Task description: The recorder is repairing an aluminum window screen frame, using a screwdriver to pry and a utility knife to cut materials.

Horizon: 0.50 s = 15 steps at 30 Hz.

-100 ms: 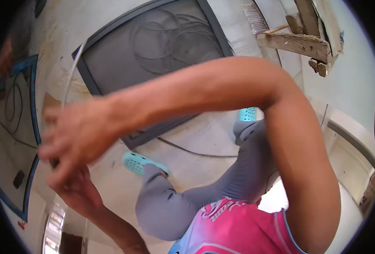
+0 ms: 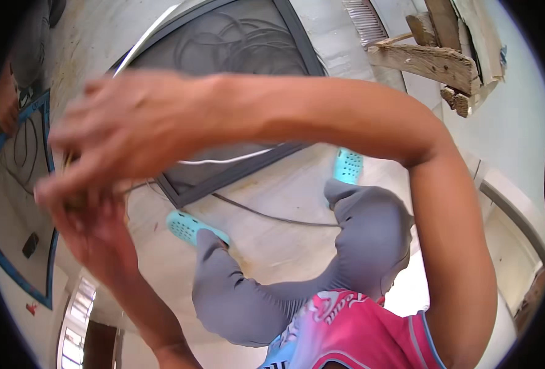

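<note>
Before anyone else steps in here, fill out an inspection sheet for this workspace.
Surface: pale floor, with brownish stains.
Job's things: white strip runs up from behind the right hand; dark-framed panel lies on the floor beyond the right forearm. Anything between the hands is too blurred to name.
Clutter: rough wooden pieces at upper right; small dark object at the blue-framed panel.
Hands: bare, close together at left, right hand above the left hand in the picture; grip unclear.
Cables: dark cord on the floor between the wearer's turquoise clogs.
Surroundings: another person's hand at the blue-framed panel.
</note>
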Tool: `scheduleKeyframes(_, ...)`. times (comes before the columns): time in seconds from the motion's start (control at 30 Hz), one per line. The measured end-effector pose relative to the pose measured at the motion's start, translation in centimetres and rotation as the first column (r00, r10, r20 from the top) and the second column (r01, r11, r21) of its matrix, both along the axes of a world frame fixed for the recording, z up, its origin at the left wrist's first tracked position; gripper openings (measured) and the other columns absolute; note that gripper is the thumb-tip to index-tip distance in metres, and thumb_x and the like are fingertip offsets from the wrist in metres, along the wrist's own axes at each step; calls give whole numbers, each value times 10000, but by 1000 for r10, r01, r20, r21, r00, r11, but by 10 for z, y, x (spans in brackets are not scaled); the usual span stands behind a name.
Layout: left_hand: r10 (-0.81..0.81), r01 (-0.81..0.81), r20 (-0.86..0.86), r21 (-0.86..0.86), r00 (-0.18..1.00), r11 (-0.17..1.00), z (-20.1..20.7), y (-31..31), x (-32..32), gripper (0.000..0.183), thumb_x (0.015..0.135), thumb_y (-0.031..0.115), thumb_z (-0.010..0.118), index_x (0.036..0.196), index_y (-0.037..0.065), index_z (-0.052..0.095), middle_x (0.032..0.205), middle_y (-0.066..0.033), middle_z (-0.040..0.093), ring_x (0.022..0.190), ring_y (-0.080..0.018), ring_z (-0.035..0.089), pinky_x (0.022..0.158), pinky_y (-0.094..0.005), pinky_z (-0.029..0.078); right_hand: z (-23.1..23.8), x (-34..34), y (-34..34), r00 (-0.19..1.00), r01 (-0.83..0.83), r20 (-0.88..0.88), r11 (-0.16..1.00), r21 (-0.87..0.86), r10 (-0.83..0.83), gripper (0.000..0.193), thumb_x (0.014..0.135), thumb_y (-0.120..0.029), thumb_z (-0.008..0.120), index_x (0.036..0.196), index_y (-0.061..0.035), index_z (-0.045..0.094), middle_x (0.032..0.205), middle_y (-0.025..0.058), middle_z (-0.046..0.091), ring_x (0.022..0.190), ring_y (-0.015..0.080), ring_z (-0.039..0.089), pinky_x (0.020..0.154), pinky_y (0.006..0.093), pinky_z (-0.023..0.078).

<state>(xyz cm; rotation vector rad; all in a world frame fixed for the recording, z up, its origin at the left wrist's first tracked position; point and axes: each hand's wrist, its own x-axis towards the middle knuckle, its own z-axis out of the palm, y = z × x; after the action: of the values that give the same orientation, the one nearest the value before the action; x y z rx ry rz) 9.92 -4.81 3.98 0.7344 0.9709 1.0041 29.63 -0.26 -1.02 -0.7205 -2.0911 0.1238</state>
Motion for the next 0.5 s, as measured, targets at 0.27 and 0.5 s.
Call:
scheduleKeyframes(0.27, -450, 257, -158, -637, 879, 727, -173, -137, 212, 472, 1028, 450, 452, 765, 80, 582, 738, -60, 593, 638, -181, 577, 612, -340, 485, -85, 217, -75, 312, -275, -491, 418, -866, -813, 275, 1023, -277, 521, 1249, -139, 446, 787, 16, 510, 486, 120, 508, 436, 288, 487)
scheduleKeyframes(0.5, 253, -112, -15, -921, 967, 373, -287, -306, 301, 557, 875, 441, 731, 1163, 14, 517, 1089, -109, 562, 976, -230, 565, 827, -366, 526, -179, 224, -113, 235, -385, -463, 356, -851, -855, 262, 1009, -265, 545, 1252, -214, 461, 769, 2, 501, 465, 89, 478, 376, 241, 420)
